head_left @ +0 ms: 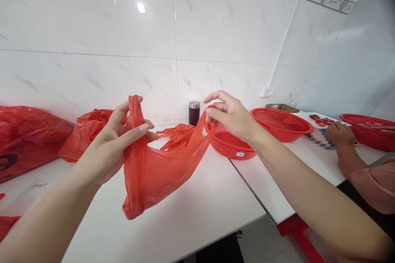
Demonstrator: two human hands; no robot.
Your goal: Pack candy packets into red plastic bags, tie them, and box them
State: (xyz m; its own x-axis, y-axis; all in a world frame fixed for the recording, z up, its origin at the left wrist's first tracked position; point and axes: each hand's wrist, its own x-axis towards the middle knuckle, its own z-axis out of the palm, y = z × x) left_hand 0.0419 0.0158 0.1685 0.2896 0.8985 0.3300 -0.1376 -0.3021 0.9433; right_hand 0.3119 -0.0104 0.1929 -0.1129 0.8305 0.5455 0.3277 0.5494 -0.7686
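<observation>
I have the thin red translucent plastic bag stretched between my two hands, slack in the middle and slanting up toward the right, in front of the white tabletop; I cannot tell whether its lower left corner touches the surface. My left hand grips the gathered left side, thumb across the front and fingers curled behind, pressed together on the plastic. My right hand pinches the narrow right end by the thumb, with the index finger lifted and spread away; the fingers behind are partly hidden from me.

Just behind the bag I see a crumpled red plastic bag lying on the table, and beyond it, by the white marbled tile wall, an upright dark cylindrical tumbler with a silver lid. To my left sit a rumpled red plastic bundle and a larger full red plastic sack. To my right stands a round red perforated plastic basket with a white label, then a second round red perforated basket. Farther right, a co-worker's hand rests near small red packets, beside a wide red plastic basin
</observation>
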